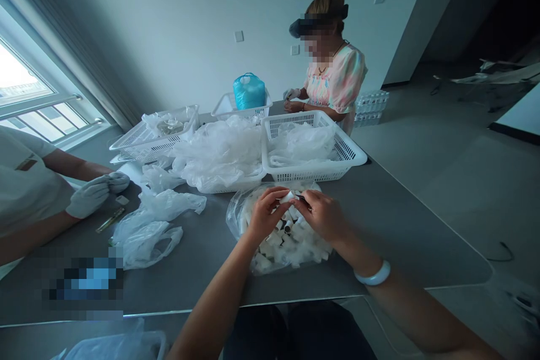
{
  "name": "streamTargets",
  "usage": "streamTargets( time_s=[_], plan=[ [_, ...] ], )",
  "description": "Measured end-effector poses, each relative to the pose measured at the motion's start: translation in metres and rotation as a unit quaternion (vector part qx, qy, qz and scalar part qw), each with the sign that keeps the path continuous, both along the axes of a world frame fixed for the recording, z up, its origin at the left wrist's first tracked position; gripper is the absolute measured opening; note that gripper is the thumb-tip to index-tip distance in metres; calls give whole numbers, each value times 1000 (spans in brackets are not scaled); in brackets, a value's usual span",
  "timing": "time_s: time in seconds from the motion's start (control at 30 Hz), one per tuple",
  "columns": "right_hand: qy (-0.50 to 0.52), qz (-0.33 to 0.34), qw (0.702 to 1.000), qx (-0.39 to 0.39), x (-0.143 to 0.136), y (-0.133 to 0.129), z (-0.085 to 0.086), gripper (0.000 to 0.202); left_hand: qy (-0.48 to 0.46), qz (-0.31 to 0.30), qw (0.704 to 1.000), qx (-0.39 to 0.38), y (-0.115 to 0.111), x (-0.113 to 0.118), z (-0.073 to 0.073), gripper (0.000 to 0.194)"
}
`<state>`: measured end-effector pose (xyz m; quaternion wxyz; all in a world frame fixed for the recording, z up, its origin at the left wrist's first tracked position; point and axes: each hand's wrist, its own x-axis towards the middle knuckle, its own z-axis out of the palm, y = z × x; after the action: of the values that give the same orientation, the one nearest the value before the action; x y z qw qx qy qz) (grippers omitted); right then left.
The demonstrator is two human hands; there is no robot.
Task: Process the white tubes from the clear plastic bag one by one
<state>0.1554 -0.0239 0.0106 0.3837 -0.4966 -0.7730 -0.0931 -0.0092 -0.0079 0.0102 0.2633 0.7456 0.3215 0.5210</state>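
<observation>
My left hand (269, 215) is closed around a small white piece (288, 197), pinched between thumb and fingers. Fingers of my right hand (324, 215) press together at the other end of that piece, where a small dark part shows; its kind is too small to tell. Both hands are above an open clear plastic bag (237, 215) on the table. Inside it lies a heap of small white pieces (274, 239), some of them short tubes with dark openings.
On the grey table (405, 225) are a white basket (314, 171) with plastic bags, a pile of clear bags (223, 149), a further basket (139, 146) and a blue bag (248, 91). One gloved person (25, 185) is at left, another person (335, 76) behind the table.
</observation>
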Motion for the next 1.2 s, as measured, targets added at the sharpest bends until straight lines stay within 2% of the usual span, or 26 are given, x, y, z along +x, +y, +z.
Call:
streamTargets(
  time_s=[0.13, 0.27, 0.5, 0.67, 0.87, 1.2],
  plan=[
    [7, 27, 1000, -9, 1, 0, 5, 46, 7, -38, 999, -15, -2, -2, 6, 23],
    [8, 52, 998, -16, 1, 0, 9, 47, 1, -41, 996, -76, -3, -2, 4, 25],
    [6, 37, 998, 52, 0, 0, 3, 45, -30, -46, 991, -124, -5, 0, 3, 24],
    [7, 36, 997, 62, -1, -1, 2, 44, -41, -55, 988, -136, -5, 0, 3, 24],
    [4, 34, 999, 33, 0, 0, 7, 46, -32, -52, 991, -118, -4, -1, 2, 25],
    [11, 26, 998, 53, -1, -1, 3, 46, -63, -75, 982, -162, -5, 1, 3, 28]
  ],
)
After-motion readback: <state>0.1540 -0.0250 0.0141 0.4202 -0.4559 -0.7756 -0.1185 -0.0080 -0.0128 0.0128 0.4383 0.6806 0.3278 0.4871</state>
